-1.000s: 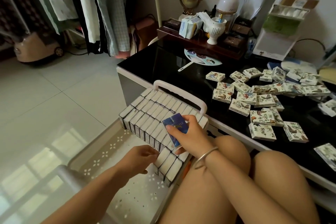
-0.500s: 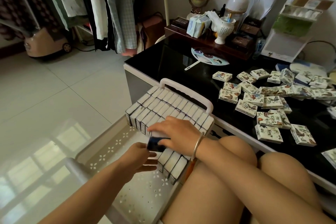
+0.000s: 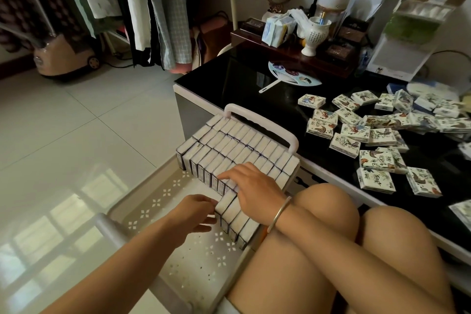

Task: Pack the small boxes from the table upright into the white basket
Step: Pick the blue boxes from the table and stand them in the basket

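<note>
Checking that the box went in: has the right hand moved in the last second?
Yes. The right hand came down from above the rows, slightly farther from the basket handle, and its fingers now press flat on the packed boxes.
</note>
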`<state>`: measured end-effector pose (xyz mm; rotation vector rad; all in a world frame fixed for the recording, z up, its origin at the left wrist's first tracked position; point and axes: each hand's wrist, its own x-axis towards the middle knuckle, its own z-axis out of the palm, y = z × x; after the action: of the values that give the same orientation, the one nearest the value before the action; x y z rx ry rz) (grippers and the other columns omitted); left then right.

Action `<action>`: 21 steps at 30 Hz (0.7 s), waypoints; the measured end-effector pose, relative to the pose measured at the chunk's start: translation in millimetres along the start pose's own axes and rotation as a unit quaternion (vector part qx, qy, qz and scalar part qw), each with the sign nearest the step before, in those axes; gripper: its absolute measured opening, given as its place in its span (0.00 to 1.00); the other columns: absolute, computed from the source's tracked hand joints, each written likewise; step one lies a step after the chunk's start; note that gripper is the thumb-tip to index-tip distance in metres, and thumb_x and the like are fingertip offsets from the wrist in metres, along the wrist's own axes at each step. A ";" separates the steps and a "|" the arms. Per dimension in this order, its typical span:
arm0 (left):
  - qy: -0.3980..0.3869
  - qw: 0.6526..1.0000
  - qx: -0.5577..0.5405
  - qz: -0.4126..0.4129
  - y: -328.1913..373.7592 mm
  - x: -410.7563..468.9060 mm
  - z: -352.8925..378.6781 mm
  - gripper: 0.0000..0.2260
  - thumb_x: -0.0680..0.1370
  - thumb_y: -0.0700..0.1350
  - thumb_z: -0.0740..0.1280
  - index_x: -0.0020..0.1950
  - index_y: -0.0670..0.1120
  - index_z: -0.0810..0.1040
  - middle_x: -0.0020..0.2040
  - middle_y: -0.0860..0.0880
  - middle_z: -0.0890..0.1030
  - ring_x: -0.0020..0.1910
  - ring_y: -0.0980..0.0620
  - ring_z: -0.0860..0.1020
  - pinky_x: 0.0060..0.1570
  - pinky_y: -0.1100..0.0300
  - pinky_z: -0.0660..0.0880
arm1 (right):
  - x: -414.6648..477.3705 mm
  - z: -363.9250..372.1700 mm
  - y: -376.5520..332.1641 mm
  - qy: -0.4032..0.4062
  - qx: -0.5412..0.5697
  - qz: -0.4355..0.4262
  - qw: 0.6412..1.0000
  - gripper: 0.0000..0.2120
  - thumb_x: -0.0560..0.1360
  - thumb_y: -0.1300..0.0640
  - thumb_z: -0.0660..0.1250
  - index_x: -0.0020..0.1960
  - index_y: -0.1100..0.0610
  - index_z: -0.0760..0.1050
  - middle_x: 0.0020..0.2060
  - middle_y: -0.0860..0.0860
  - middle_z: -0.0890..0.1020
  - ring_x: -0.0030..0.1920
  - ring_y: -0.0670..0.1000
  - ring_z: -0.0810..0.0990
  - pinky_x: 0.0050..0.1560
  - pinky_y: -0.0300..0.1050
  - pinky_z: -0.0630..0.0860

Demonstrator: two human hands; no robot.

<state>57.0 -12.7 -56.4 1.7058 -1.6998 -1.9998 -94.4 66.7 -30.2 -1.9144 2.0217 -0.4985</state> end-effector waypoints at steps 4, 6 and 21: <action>0.065 0.987 0.134 0.053 -4.4 2.8 -0.7 0.09 0.78 0.39 0.61 0.50 0.47 0.80 0.48 0.46 0.82 0.44 0.50 0.78 0.37 0.61 0.73 | -7.0 -5.8 7.4 0.019 0.006 0.025 0.999 0.26 0.75 0.67 0.56 0.68 0.47 0.69 0.61 0.44 0.72 0.63 0.46 0.67 0.56 0.39 0.70; 0.122 0.963 0.214 0.105 -6.6 2.9 -1.7 0.10 0.78 0.40 0.60 0.51 0.50 0.80 0.49 0.51 0.81 0.46 0.50 0.79 0.41 0.59 0.76 | -10.3 -7.1 11.3 0.030 0.013 0.030 0.999 0.25 0.74 0.67 0.56 0.67 0.47 0.69 0.61 0.44 0.73 0.62 0.46 0.67 0.57 0.41 0.72; -0.100 0.925 0.133 0.343 103.4 -26.6 185.9 0.10 0.78 0.35 0.60 0.48 0.44 0.80 0.42 0.49 0.82 0.38 0.56 0.78 0.42 0.59 0.77 | -109.6 -88.4 121.8 0.305 0.080 0.248 0.916 0.22 0.72 0.71 0.57 0.56 0.51 0.77 0.51 0.47 0.79 0.54 0.47 0.77 0.54 0.42 0.73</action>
<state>-123.3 88.7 0.2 0.7544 -2.2914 -1.6905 -236.5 184.9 -8.3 -1.1502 2.6176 -1.1792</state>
